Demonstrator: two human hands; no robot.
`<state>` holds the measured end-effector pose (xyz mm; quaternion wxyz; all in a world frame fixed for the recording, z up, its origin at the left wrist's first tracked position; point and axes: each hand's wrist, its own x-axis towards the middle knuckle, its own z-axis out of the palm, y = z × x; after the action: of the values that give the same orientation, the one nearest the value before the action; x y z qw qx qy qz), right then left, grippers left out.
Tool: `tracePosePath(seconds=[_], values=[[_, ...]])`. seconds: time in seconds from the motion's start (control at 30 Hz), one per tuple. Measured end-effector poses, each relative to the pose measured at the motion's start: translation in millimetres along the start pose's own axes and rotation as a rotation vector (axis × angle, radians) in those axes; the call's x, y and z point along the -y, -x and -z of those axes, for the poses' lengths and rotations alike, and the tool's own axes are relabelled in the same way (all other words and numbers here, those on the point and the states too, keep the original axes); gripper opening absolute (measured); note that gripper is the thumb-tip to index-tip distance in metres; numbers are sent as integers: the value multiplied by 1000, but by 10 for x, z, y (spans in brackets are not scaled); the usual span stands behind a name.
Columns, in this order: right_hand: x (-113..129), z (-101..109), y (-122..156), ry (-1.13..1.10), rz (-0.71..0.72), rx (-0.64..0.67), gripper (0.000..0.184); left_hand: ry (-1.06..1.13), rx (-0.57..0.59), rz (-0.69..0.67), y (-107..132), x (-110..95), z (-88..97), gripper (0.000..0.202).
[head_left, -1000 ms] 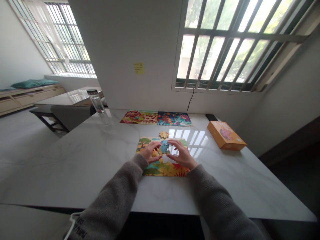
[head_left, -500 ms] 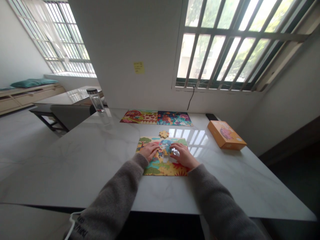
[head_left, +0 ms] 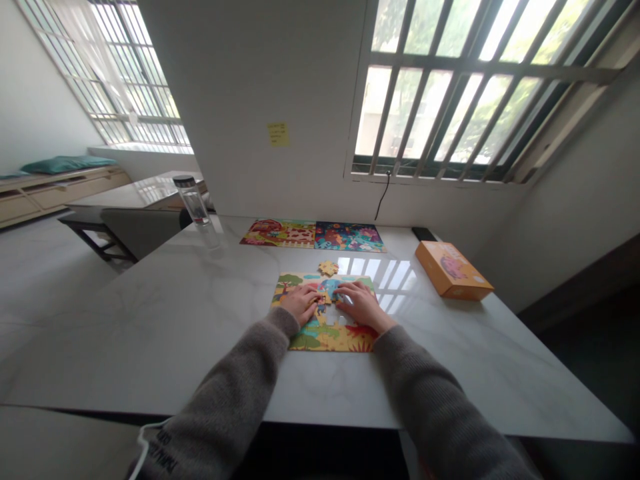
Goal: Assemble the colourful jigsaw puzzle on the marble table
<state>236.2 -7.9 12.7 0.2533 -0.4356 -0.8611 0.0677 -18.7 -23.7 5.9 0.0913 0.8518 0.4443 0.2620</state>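
The left hand [head_left: 301, 303] and right hand [head_left: 362, 306] lay open, grasping nothing, on the jigsaw puzzle [head_left: 325, 339], its long axis running 9-to-3 o'clock across the marble counter [head_left: 200, 320]. A loose puzzle piece [head_left: 328, 268] sat at 12 o'clock, about equally near both hands.

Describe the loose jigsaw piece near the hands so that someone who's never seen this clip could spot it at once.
On the white marble table, find the jigsaw puzzle under the left hand and right hand. Just past the puzzle's far edge lies a yellow-orange puzzle piece. It sits alone, outside the puzzle's frame, with knobbed edges.
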Motion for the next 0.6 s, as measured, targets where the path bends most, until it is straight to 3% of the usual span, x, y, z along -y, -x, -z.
tracePosePath(seconds=[0.33,0.6], values=[[-5,4,0,32,0,31,28,-51,71,0,12,-148,-13,33],[-10,9,11,45,0,48,26,-78,31,-32,-20,-193,-24,28]])
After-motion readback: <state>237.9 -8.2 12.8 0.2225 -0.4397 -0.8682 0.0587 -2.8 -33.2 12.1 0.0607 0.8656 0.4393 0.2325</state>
